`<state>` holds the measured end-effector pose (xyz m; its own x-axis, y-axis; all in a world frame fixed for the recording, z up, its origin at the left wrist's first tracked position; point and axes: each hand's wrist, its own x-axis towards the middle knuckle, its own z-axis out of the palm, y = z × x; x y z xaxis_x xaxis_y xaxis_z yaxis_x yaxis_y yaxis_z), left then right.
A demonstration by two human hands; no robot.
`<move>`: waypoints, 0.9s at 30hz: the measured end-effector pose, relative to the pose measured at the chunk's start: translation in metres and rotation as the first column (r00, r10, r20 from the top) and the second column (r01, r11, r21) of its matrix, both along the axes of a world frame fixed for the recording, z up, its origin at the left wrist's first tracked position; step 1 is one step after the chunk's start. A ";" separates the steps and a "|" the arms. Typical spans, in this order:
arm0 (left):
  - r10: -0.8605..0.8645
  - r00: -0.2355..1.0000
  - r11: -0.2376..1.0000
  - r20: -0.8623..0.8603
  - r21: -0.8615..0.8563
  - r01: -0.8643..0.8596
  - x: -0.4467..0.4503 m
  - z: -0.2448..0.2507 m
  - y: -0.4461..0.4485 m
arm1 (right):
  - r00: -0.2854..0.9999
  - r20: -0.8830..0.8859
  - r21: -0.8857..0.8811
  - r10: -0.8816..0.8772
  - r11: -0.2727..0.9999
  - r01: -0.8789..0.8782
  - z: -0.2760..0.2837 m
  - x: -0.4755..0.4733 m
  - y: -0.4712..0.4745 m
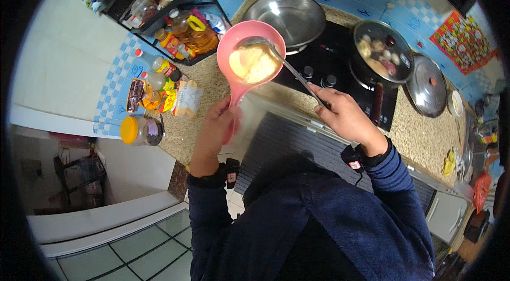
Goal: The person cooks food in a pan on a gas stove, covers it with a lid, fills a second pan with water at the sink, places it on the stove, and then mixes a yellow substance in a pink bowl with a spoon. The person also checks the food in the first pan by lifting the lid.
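My left hand (217, 129) grips the handle of a pink plastic scoop (275, 33), held up over the front edge of the counter. Pale yellow food (259, 69) lies in the scoop's bowl; its exact kind is unclear. Between the fingers of my right hand (342, 115) is the handle of a metal ladle (295, 71), slanting up to the left. The ladle's head rests inside the scoop, at the food's far side. Just beyond the scoop, a wide steel pan (299, 18) sits on the black cooktop (332, 57), with no food visible in it.
A dark-handled pot (382, 53) holding several pieces of food stands on the right burner, beside a lid (426, 85) and a white bowl (455, 103). Bottles (161, 63), a yellow-capped jar (141, 131) and a black rack (159, 21) with an oil jug (195, 33) occupy the left side.
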<state>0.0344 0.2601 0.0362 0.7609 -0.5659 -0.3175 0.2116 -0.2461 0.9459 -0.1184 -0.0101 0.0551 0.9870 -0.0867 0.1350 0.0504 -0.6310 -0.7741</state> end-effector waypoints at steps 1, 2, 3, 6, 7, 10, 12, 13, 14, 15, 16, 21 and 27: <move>0.007 1.000 1.000 0.013 0.013 -0.007 0.011 0.001 0.005 | 0.999 0.007 0.007 0.032 0.999 -0.032 0.003 0.011 0.002; 0.023 0.999 1.000 0.026 -0.022 -0.022 0.021 0.000 0.010 | 0.996 -0.018 0.099 0.085 0.992 -0.083 0.005 0.020 0.004; 0.034 0.999 0.998 0.038 -0.052 -0.032 0.031 -0.003 0.015 | 0.991 -0.095 0.147 0.097 0.986 -0.083 0.007 0.031 0.009; 0.047 0.998 0.998 0.044 -0.031 -0.045 0.061 -0.012 0.033 | 0.994 -0.028 0.057 0.104 0.993 -0.102 0.004 0.064 0.035; 0.057 0.998 0.998 0.027 0.026 -0.058 0.072 -0.015 0.041 | 0.996 0.031 -0.028 0.081 0.996 -0.080 0.002 0.073 0.047; -0.014 0.997 0.998 -0.082 -0.058 0.010 0.099 -0.021 0.070 | 0.998 0.064 -0.292 -0.026 0.955 0.044 -0.009 0.106 0.081; -0.085 0.988 0.988 -0.130 -0.141 0.066 0.123 -0.027 0.086 | 1.000 0.014 -0.387 0.021 0.922 -0.014 -0.014 0.127 0.094; -0.103 0.987 0.987 -0.123 -0.139 0.086 0.134 -0.030 0.096 | 0.998 0.028 -0.426 0.055 0.904 -0.038 -0.015 0.135 0.100; -0.121 0.986 0.985 -0.118 -0.138 0.104 0.144 -0.033 0.105 | 0.999 -0.009 -0.470 0.050 0.881 -0.048 -0.016 0.141 0.108; -0.132 0.984 0.984 -0.116 -0.131 0.117 0.153 -0.037 0.114 | 0.999 -0.041 -0.492 0.036 0.869 -0.052 -0.014 0.143 0.112; -0.159 0.971 0.976 -0.180 -0.175 0.127 0.160 -0.041 0.121 | 0.997 -0.073 -0.513 0.025 0.856 -0.059 -0.010 0.144 0.116; -0.186 0.961 0.976 -0.204 -0.151 0.157 0.181 -0.066 0.142 | 0.976 -0.207 -0.581 -0.070 0.811 -0.065 0.005 0.139 0.121; -0.148 0.955 0.984 -0.258 -0.131 0.118 0.180 -0.080 0.151 | 0.987 -0.154 -0.488 0.046 0.865 -0.117 -0.015 0.161 0.130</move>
